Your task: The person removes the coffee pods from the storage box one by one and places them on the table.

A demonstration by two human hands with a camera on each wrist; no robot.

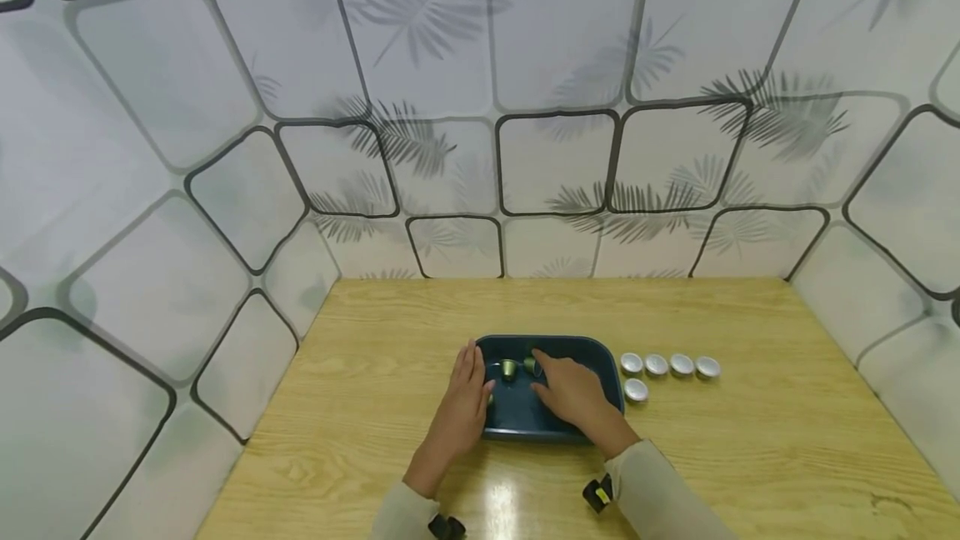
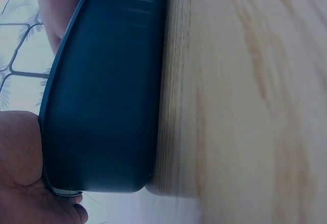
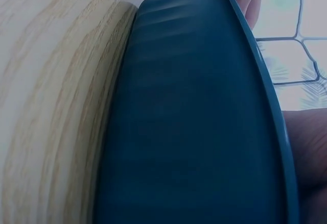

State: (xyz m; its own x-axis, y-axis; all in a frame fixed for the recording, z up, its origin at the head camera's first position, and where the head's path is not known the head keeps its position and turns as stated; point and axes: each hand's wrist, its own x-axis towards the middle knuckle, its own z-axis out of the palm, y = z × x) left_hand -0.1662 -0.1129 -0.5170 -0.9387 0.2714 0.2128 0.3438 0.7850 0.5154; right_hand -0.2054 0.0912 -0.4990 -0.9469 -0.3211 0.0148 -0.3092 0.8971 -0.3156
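Note:
A dark blue tray (image 1: 517,423) stands on the wooden table. My left hand (image 1: 461,407) holds its left side, fingers along the outside and thumb over the rim. In the left wrist view, the left palm and fingers (image 2: 20,173) lie against the tray's corner. Inside the tray are a green capsule (image 1: 508,370) and another green capsule (image 1: 532,367) to its right. My right hand (image 1: 573,390) reaches over the tray, its index fingertip at the right capsule and its thumb apart from it. A bit of green (image 1: 491,400) shows beside the left thumb, mostly hidden.
Right of the tray, several white round capsules stand in a row, including a white capsule (image 1: 707,368) at its right end. One more white capsule (image 1: 636,391) stands in front of the row. Patterned walls (image 1: 555,165) border the table (image 1: 405,307) at the back and sides.

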